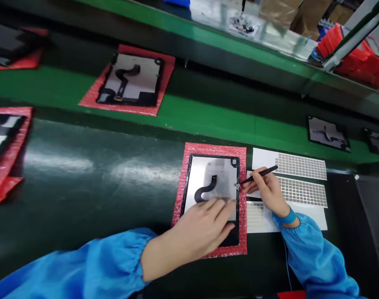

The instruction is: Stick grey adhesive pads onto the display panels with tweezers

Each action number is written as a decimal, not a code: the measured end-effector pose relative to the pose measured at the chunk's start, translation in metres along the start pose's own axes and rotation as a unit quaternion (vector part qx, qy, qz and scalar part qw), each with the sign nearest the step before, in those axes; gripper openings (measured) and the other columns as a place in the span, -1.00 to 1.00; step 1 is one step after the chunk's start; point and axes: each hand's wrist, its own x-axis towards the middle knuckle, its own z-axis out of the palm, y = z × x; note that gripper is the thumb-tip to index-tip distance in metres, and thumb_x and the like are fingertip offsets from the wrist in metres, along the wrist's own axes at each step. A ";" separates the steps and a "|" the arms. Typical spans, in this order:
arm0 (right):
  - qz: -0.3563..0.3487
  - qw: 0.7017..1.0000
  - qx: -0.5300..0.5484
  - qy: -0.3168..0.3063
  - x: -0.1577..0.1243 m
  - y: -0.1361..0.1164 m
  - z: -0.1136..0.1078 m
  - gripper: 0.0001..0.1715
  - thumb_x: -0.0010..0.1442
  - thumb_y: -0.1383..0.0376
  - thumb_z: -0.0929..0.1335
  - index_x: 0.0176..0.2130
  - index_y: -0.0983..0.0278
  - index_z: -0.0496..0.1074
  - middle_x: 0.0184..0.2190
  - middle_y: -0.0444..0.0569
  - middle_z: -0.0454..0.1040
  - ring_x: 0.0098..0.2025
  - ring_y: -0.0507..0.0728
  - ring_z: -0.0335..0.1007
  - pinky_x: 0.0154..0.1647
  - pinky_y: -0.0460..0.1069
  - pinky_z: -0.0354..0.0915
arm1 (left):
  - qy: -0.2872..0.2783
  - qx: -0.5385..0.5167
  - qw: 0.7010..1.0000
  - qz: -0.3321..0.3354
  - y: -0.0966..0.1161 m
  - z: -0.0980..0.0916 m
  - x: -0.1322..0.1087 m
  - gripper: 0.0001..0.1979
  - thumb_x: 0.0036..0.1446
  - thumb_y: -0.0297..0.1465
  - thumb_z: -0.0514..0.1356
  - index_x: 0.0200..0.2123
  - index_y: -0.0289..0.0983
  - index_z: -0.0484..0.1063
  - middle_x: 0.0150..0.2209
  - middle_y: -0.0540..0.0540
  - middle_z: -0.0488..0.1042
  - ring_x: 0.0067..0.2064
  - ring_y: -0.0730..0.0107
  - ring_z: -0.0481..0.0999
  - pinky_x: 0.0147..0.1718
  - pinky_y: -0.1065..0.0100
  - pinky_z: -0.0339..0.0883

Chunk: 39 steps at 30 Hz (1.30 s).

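Observation:
A tablet screen panel (195, 172) with a black frame and a curved black flex cable (204, 190) lies on a red bubble-wrap sheet (216, 148). My left hand (204, 222) rests over its lower part, fingers stretched out across the panel. In my right hand (267, 187) are black tweezers (264, 171), gripped like a pen. Their tip meets the panel's right edge, by a small piece too tiny to name. Under and beside my right hand lie white sheets with rows of small square stickers (301, 166).
Another panel (142, 79) on red wrap sits on the green ledge (204, 124), with more panels (328, 133) at the right. Red-wrapped panels (2, 145) lie at the left. A raised shelf (208, 37) runs along the back, holding red bags (360, 62). A cord hangs from my right wristband (289, 216).

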 end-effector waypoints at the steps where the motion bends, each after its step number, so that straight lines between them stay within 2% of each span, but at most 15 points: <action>1: 0.005 1.000 -0.001 -0.004 -0.001 0.000 0.001 -0.53 0.37 -0.12 0.42 -0.16 0.21 0.35 -0.45 -0.04 0.69 -0.46 0.16 0.70 -0.46 -0.03 0.59 | -0.010 0.020 1.000 0.004 0.004 0.007 0.006 -0.54 0.42 -0.30 0.11 0.23 -0.51 0.37 -0.07 -0.32 0.59 -0.13 0.04 0.63 -0.25 0.13 0.54; 5: 0.003 1.000 0.001 -0.014 -0.006 0.002 0.002 -0.60 0.42 -0.06 0.40 -0.14 0.21 0.37 -0.42 -0.05 0.69 -0.43 0.15 0.70 -0.36 0.03 0.65 | -0.042 0.043 0.998 -0.010 0.008 0.021 0.013 -0.44 0.40 -0.27 0.11 0.29 -0.57 0.34 -0.07 -0.35 0.56 -0.12 -0.01 0.57 -0.26 0.11 0.49; 13: -0.017 1.000 -0.009 -0.009 -0.012 0.004 0.006 -0.77 0.48 0.11 0.39 -0.12 0.22 0.42 -0.38 -0.05 0.69 -0.39 0.13 0.71 -0.30 0.01 0.67 | -0.049 0.001 0.998 -0.029 0.005 0.018 0.013 -0.42 0.38 -0.27 0.12 0.30 -0.57 0.32 -0.08 -0.30 0.55 -0.12 0.02 0.53 -0.29 0.15 0.43; 24: -0.025 0.999 -0.025 -0.006 -0.013 0.002 0.008 -0.79 0.48 0.13 0.39 -0.12 0.23 0.45 -0.38 -0.07 0.66 -0.41 0.10 0.69 -0.35 -0.02 0.66 | -0.054 0.024 0.997 -0.041 0.005 0.016 0.017 -0.32 0.34 -0.25 0.16 0.35 -0.63 0.26 -0.12 -0.29 0.56 -0.16 0.09 0.56 -0.33 0.20 0.43; 30: -0.011 1.000 -0.001 0.009 -0.010 -0.003 0.010 -0.74 0.45 0.07 0.41 -0.14 0.21 0.42 -0.44 -0.10 0.65 -0.44 0.11 0.69 -0.34 0.00 0.67 | -0.053 0.020 0.997 -0.046 0.005 0.013 0.020 -0.37 0.34 -0.27 0.13 0.33 -0.60 0.27 -0.10 -0.29 0.57 -0.16 0.07 0.60 -0.41 0.20 0.46; 34: -0.032 0.997 0.012 0.065 -0.020 -0.018 -0.004 -0.68 0.42 -0.01 0.42 -0.18 0.17 0.42 -0.49 -0.11 0.63 -0.49 0.15 0.68 -0.44 0.01 0.64 | -0.049 0.000 0.997 -0.053 0.002 0.014 0.018 -0.36 0.34 -0.26 0.16 0.34 -0.56 0.21 -0.07 -0.29 0.57 -0.14 0.08 0.63 -0.40 0.21 0.51; 39: -0.040 0.995 -0.046 0.085 -0.065 -0.024 -0.044 -0.78 0.46 0.09 0.40 -0.13 0.18 0.47 -0.42 -0.06 0.65 -0.47 0.17 0.67 -0.47 0.05 0.62 | -0.032 -0.013 0.996 -0.078 -0.002 0.014 0.017 -0.35 0.39 -0.24 0.13 0.40 -0.47 0.14 -0.07 -0.29 0.58 -0.18 0.08 0.66 -0.42 0.24 0.49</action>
